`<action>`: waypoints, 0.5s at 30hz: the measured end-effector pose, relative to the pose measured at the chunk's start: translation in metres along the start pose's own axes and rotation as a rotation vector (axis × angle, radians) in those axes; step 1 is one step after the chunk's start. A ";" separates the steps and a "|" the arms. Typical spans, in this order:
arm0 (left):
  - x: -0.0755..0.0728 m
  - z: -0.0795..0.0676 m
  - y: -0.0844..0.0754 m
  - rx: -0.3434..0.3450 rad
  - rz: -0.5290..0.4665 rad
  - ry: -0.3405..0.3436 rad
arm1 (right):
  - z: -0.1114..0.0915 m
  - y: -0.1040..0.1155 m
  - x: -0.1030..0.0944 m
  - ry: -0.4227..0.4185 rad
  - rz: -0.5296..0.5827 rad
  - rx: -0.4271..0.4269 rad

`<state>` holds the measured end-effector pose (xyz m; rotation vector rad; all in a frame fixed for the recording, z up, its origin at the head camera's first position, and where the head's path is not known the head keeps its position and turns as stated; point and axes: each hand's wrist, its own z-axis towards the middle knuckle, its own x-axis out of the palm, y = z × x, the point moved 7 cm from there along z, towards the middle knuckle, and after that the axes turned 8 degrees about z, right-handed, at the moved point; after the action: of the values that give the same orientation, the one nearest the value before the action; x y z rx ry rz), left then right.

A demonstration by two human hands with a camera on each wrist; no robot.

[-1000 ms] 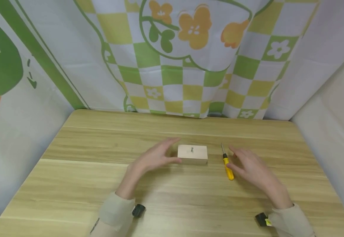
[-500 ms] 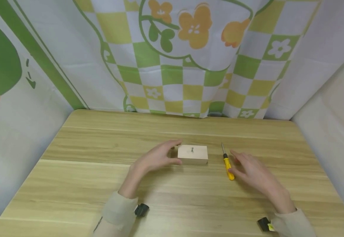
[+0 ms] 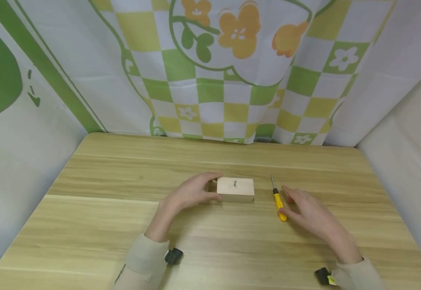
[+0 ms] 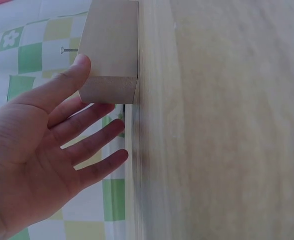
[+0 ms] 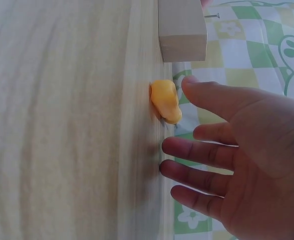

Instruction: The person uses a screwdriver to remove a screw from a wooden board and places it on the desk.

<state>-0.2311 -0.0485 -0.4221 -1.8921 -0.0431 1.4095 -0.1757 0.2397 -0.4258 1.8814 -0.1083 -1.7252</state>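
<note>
A pale wooden block (image 3: pixel 236 189) lies on the table, with a screw (image 3: pixel 235 183) standing up from its top. My left hand (image 3: pixel 188 194) pinches the block's left end lightly, thumb at the front and index finger behind; its other fingers (image 4: pixel 98 169) are spread apart. Right of the block is a yellow screwdriver (image 3: pixel 279 205), its metal tip pointing away from me. My right hand (image 3: pixel 313 213) hovers beside it with loose, parted fingers. In the right wrist view, the thumb is close to the yellow handle (image 5: pixel 164 100); whether it touches I cannot tell.
The wood-grain table (image 3: pixel 123 225) reaches back to a green, yellow and white checked cloth (image 3: pixel 210 100) with flowers. Pale walls (image 3: pixel 51 137) stand on both sides. Each sleeve cuff carries a small black wrist camera (image 3: pixel 174 256).
The left thumb and index finger have drawn together onto the block's end. My right hand has sunk slightly beside the screwdriver. Block and screwdriver lie nearly as before.
</note>
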 end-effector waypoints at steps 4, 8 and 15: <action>0.000 0.001 0.001 -0.006 -0.004 0.003 | -0.001 0.001 0.000 -0.001 -0.001 -0.008; 0.001 0.001 0.002 -0.016 -0.011 0.007 | -0.001 0.001 -0.001 -0.002 -0.009 -0.010; 0.002 0.002 0.003 -0.035 -0.026 0.009 | -0.001 0.003 -0.001 -0.011 -0.014 -0.035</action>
<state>-0.2336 -0.0488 -0.4258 -1.9200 -0.0882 1.3913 -0.1738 0.2381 -0.4241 1.8519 -0.0691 -1.7366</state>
